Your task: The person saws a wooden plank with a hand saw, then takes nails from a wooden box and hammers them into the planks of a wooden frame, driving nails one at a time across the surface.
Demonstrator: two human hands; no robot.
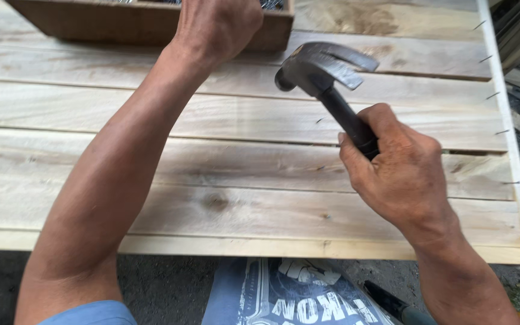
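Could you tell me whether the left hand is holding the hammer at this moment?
No, the hammer is gripped by the right hand, while the left hand reaches into the wooden box.

**Open boards in the middle, edges crowded**

The broad middle of the plank panel (242, 162) is left bare, and free passage is offered there between the two forearms. The far edge is blocked by a brown wooden box (109, 21), into which the left hand (218, 24) is reached. Room above the upper planks is taken up by the claw hammer (323, 69), gripped in the right hand (398, 168). Along the right side, passage is hindered by a pale upright rail (507, 120), through which thin nails (492, 95) are seen sticking out sideways. The narrow gaps between planks are too tight for fingers
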